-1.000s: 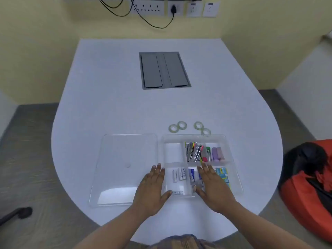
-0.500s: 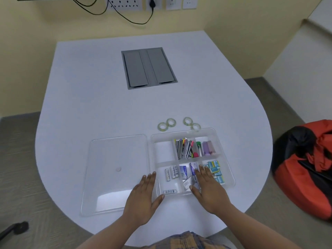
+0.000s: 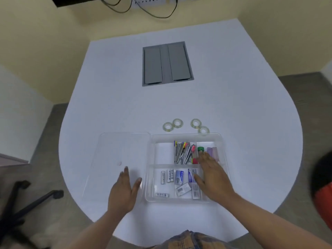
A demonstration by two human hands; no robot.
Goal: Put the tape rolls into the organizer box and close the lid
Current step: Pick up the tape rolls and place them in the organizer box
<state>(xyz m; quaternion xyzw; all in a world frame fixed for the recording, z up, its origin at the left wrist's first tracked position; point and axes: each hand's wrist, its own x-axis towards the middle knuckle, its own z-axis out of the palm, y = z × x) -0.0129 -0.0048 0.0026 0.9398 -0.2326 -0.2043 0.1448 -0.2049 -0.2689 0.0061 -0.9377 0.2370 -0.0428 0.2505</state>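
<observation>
Several clear tape rolls lie on the white table just beyond the organizer box: one pair (image 3: 168, 126) (image 3: 177, 122) and another pair (image 3: 196, 122) (image 3: 203, 130). The clear organizer box (image 3: 185, 137) stands open, with batteries, clips and small packets in its compartments; its top-left compartment (image 3: 163, 152) shows only white. The clear lid (image 3: 115, 150) lies flat to the box's left. My left hand (image 3: 124, 191) is flat over the lid's near right corner, fingers apart. My right hand (image 3: 212, 175) reaches over the box's right side, fingers spread, holding nothing.
A grey cable hatch (image 3: 167, 63) is set into the white table (image 3: 125, 97) further back. A black chair base (image 3: 27, 200) stands on the floor at left. A red and black bag (image 3: 323, 186) sits at the right edge. Wall sockets and cables hang at the back.
My right hand has moved forward over the box's right compartments. My left hand has shifted left, away from the box onto the lid. The camera view has swung.
</observation>
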